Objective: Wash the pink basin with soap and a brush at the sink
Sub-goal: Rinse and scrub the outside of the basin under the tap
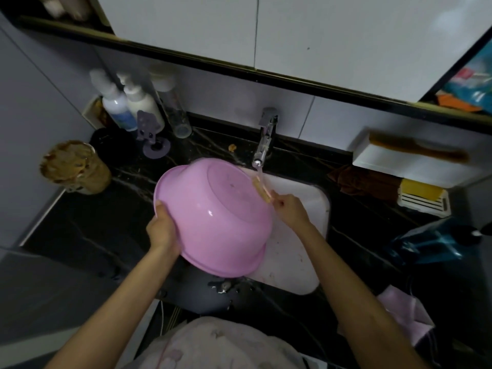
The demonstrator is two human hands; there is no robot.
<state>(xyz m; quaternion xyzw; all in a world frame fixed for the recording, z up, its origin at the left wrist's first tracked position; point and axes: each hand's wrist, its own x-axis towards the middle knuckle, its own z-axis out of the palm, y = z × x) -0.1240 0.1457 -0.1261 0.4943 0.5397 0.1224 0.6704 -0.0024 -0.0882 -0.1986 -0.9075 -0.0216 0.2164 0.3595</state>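
The pink basin (213, 217) is held tilted over the white sink (298, 257), its underside turned toward me. My left hand (162, 230) grips the basin's rim on the left. My right hand (290, 209) holds a small orange-pink brush (262, 189) against the basin's bottom edge on the right. Water runs from the chrome tap (266, 137) onto the brush and the basin. A yellow soap bar (420, 190) lies in a white dish at the right.
On the black marble counter (111, 222), bottles (127, 105) and a purple holder (149, 134) stand at the back left. A brown-topped jar (77, 166) is at the left. A brown cloth (364, 179), a white box with a comb (415, 153) and a blue bag (431, 243) are at the right.
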